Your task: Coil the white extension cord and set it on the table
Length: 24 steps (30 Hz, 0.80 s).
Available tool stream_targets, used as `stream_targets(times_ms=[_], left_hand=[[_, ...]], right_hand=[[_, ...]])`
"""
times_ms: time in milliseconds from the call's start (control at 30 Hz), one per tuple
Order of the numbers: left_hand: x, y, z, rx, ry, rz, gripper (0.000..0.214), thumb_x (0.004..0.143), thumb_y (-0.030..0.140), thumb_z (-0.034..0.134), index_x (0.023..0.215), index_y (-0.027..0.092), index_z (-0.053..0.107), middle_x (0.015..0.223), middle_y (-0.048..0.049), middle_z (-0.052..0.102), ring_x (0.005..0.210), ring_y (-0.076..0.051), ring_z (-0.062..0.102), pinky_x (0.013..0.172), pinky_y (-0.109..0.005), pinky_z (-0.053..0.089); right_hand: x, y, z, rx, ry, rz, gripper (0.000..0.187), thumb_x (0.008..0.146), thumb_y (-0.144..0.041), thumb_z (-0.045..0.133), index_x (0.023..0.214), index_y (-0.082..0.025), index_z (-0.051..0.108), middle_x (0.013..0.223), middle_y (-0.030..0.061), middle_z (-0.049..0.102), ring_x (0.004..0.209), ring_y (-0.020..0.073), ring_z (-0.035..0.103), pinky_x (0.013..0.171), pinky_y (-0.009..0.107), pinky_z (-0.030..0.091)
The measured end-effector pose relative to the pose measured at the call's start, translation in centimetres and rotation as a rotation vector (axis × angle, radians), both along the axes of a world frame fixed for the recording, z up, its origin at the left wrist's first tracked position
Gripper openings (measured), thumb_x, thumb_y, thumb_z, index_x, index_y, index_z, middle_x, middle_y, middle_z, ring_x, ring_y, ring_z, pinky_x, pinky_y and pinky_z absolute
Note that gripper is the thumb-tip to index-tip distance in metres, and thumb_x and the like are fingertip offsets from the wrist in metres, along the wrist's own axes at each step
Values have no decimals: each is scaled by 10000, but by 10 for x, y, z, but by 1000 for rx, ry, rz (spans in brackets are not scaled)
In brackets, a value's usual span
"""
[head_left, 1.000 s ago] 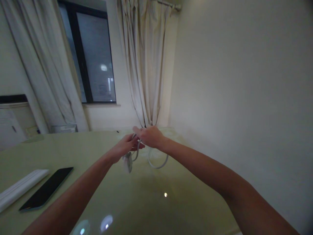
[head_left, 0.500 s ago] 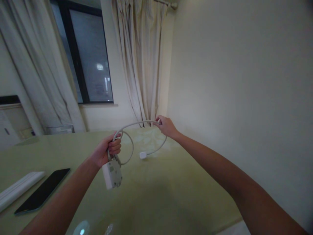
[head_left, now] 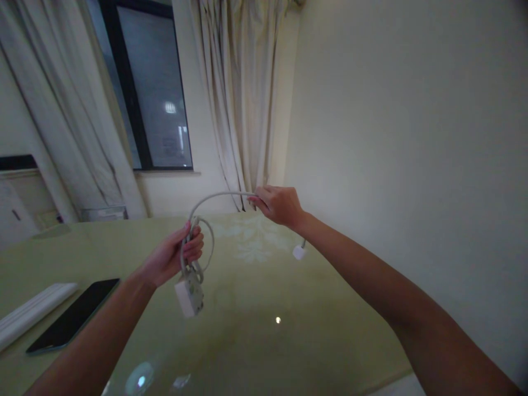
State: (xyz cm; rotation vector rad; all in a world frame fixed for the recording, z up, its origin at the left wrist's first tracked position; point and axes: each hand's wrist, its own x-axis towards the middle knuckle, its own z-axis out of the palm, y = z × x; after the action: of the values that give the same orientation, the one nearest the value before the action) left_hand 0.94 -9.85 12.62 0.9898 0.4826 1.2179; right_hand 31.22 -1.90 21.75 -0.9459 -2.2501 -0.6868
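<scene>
My left hand (head_left: 187, 245) is closed round coils of a pale grey cord, just above a white power strip (head_left: 190, 294) that hangs tilted below the fist. From there the cord (head_left: 218, 194) arches up and across to my right hand (head_left: 278, 203), whose fingers pinch it at a higher level. Beyond the right hand the cord is mostly hidden behind the wrist. Its white plug (head_left: 298, 252) dangles below the right forearm, above the table.
A glossy greenish table (head_left: 247, 346) spreads beneath both hands. At its left lie a black tablet-like slab (head_left: 76, 313) and a long white bar (head_left: 35, 313). Curtains (head_left: 235, 99) and a window (head_left: 154, 88) are behind; a bare wall (head_left: 404, 137) rises on the right.
The right hand has turned and shifted slightly left and up along with the cord. The plug has swung rightward, from between the hands to below the right forearm. The cord loop at the left hand is smaller.
</scene>
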Motion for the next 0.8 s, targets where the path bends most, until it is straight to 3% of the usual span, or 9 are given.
stream_targets(times_ms=[100,200,300,467,567,700,800], left_hand=[[1,3,-5,31,62,132,248,891,308,827,882,135,650,645,49,467,543,-80,460,535,-206,519],[3,6,-9,15,131,181,343,881,410,838,841,148,620,603,90,377,472,-50,337,435,-151,393],[7,7,-10,-55,258,95,447,909,573,763,831,167,591,588,114,302,431,-37,192,365,-129,229],[11,-1,-3,-69,317,-88,528,936,629,691,716,202,474,556,111,272,441,-48,113,371,-154,249],[10,-9,6,-47,251,-194,547,939,598,703,669,213,423,520,119,199,432,-52,70,362,-167,191],[10,-20,22,26,-10,-203,583,964,510,697,633,229,307,493,123,105,408,-57,24,372,-215,159],[16,-26,33,92,-133,-189,586,985,455,667,632,241,251,481,121,79,391,-66,17,376,-251,154]], right_hand=[[8,3,13,49,-100,-16,662,1120,-629,270,968,-177,730,934,96,737,738,175,573,613,330,180],[13,4,24,60,-184,-20,690,1114,-641,274,931,-161,736,924,110,725,749,183,570,612,335,173],[13,4,34,64,-218,-33,704,1099,-669,289,924,-156,738,925,122,720,757,195,575,614,338,172],[10,17,46,32,-212,-41,624,1049,-709,427,983,-176,744,984,128,733,816,216,594,627,322,202],[5,33,41,-154,-118,-17,606,1045,-693,469,914,-176,755,894,104,729,775,199,590,635,310,235],[-11,43,22,-490,106,257,623,1090,-609,457,838,-142,782,699,38,653,664,135,566,651,268,318],[-26,40,11,-751,286,373,627,1088,-585,479,840,-104,795,571,-12,538,556,102,504,599,240,344]])
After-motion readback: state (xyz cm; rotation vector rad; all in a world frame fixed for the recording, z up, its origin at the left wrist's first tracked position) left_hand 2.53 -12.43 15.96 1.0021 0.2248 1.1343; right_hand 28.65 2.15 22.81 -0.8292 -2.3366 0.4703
